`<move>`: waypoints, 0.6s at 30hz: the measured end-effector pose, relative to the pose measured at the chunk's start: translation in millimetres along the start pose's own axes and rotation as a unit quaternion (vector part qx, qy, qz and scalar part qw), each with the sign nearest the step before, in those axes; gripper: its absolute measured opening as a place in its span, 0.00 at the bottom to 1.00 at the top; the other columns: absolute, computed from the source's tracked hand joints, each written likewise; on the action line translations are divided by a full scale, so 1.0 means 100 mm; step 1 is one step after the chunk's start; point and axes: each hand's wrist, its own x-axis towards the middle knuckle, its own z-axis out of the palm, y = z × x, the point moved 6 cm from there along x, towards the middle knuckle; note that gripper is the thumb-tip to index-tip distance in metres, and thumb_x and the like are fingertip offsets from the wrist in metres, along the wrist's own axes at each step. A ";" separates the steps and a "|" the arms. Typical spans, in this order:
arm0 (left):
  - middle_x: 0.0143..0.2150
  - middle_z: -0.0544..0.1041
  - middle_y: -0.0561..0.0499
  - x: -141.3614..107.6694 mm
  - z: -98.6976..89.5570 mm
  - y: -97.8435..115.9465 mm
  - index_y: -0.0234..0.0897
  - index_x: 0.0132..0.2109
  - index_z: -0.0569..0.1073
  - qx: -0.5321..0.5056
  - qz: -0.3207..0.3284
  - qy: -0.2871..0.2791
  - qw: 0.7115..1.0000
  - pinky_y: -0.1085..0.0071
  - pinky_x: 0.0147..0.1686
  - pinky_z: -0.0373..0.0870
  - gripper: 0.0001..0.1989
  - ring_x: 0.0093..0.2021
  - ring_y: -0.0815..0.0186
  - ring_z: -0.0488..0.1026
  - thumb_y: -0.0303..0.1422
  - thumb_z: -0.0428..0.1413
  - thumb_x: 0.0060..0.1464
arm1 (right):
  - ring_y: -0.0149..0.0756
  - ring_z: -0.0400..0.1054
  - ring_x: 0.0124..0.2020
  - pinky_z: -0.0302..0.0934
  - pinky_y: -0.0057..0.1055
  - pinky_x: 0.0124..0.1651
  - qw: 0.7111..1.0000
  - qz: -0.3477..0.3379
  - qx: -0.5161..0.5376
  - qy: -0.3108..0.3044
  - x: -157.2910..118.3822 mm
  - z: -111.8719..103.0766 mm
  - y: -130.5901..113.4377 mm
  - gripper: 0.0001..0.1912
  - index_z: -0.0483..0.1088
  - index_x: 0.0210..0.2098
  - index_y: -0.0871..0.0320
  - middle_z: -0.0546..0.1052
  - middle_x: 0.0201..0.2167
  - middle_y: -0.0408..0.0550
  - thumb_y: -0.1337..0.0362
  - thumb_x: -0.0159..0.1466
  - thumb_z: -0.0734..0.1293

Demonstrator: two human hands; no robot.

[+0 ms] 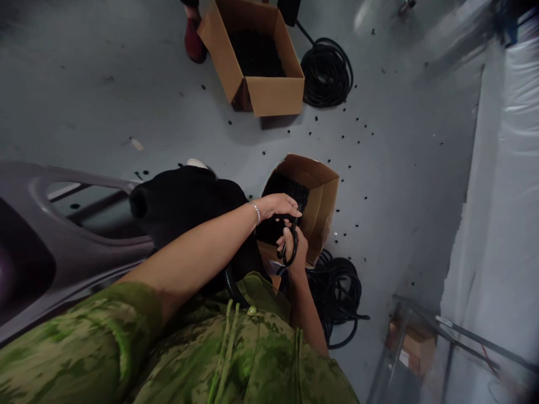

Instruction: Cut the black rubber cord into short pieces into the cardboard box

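Observation:
Below me, my right hand [297, 247] is closed around the black looped handles of a pair of scissors [291, 261], whose blades point away from me. Just beyond it, my left hand [278, 206], with a bracelet at the wrist, has its fingers bent together at the scissors' far end. Something dark shows by those fingers, but I cannot make out what they hold. Both hands are over an open cardboard box [323, 197] with a mass of small black pieces [295, 189] in it. My left forearm and hand hide part of the box.
A larger open cardboard box [275, 96] with black contents stands ahead, beside a coiled black hose [327, 73] and another person's red shoe [194, 42]. More black hose [343, 286] lies near my right arm. Small black bits dot the floor. A grey plastic chair [90, 221] is at left.

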 end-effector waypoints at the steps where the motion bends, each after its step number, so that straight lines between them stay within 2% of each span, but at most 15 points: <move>1: 0.19 0.71 0.55 0.00 0.00 0.00 0.35 0.24 0.67 -0.009 0.002 0.002 1.000 0.76 0.21 0.56 0.18 0.22 0.72 0.67 0.37 0.67 0.48 | 0.27 0.64 0.18 0.58 0.23 0.22 1.000 0.003 0.022 -0.006 0.00 0.01 0.01 0.22 0.72 0.47 0.60 0.72 0.21 0.39 0.47 0.66 0.65; 6: 0.20 0.72 0.54 -0.01 -0.03 0.02 0.34 0.24 0.66 -0.047 0.017 0.002 0.999 0.77 0.21 0.58 0.19 0.23 0.72 0.70 0.36 0.68 0.48 | 0.28 0.64 0.20 0.60 0.25 0.24 0.984 0.049 0.165 -0.038 -0.01 0.07 0.10 0.23 0.69 0.48 0.57 0.71 0.23 0.40 0.44 0.66 0.63; 10: 0.22 0.75 0.52 -0.01 -0.02 0.05 0.33 0.25 0.67 -0.072 0.041 -0.028 0.996 0.78 0.20 0.57 0.18 0.23 0.71 0.72 0.36 0.69 0.46 | 0.29 0.62 0.21 0.60 0.26 0.24 0.963 0.098 0.243 -0.064 -0.03 0.09 0.19 0.24 0.70 0.42 0.55 0.68 0.24 0.41 0.41 0.67 0.59; 13: 0.21 0.75 0.52 -0.01 -0.03 0.06 0.33 0.25 0.69 -0.086 0.050 -0.033 0.994 0.79 0.19 0.58 0.18 0.21 0.72 0.71 0.36 0.70 0.44 | 0.29 0.62 0.23 0.61 0.25 0.25 0.940 0.135 0.306 -0.067 -0.06 0.07 0.25 0.21 0.70 0.40 0.53 0.69 0.26 0.42 0.42 0.66 0.62; 16: 0.19 0.73 0.54 -0.02 -0.06 0.07 0.33 0.24 0.71 -0.102 0.060 -0.020 0.993 0.79 0.18 0.58 0.17 0.19 0.73 0.68 0.35 0.72 0.40 | 0.29 0.64 0.25 0.64 0.26 0.28 0.915 0.148 0.369 -0.072 -0.09 0.06 0.30 0.16 0.70 0.40 0.52 0.72 0.28 0.42 0.46 0.63 0.68; 18: 0.19 0.72 0.54 -0.03 -0.07 0.07 0.33 0.24 0.70 -0.110 0.060 -0.019 0.992 0.79 0.18 0.59 0.18 0.18 0.73 0.68 0.35 0.72 0.38 | 0.30 0.66 0.26 0.65 0.26 0.29 0.921 0.141 0.354 -0.074 -0.10 0.06 0.32 0.15 0.70 0.38 0.53 0.73 0.29 0.43 0.48 0.63 0.69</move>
